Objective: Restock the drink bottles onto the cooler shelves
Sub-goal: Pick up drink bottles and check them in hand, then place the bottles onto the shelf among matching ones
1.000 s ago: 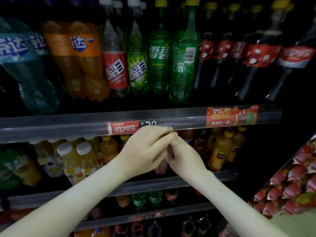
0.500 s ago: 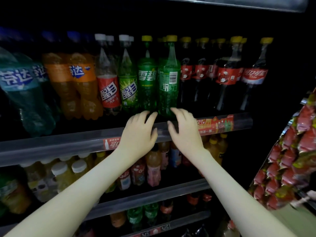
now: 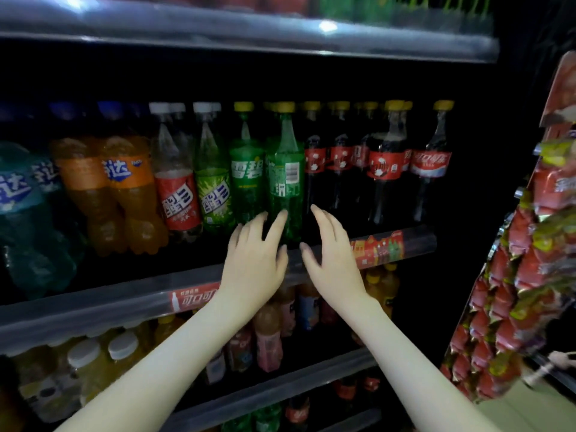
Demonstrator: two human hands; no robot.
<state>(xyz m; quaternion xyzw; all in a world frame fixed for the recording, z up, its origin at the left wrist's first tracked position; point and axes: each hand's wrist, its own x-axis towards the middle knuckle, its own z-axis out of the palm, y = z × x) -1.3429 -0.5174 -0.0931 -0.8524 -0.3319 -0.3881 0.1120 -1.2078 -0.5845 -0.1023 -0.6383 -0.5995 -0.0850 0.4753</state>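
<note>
A tall green soda bottle [image 3: 285, 173] with a yellow cap stands upright at the front of the middle cooler shelf [image 3: 93, 304], its barcode side facing me. My left hand [image 3: 254, 260] is raised just left of its base, fingers straight, fingertips at or near the bottle. My right hand [image 3: 332, 257] is spread just right of the base, not touching it. Neither hand holds anything. A second green bottle [image 3: 247, 179] stands beside it on the left.
Orange soda bottles [image 3: 124, 188] and clear bottles with red and green labels stand to the left, dark cola bottles [image 3: 383, 169] to the right. Smaller juice bottles [image 3: 271, 335] fill the shelf below. A rack of red snack packets [image 3: 511, 291] hangs at the right.
Both hands rose from the lower shelf, where they were together, to the middle shelf's front rail and now flank the green bottle's base, fingers spread. My view tilted upward.
</note>
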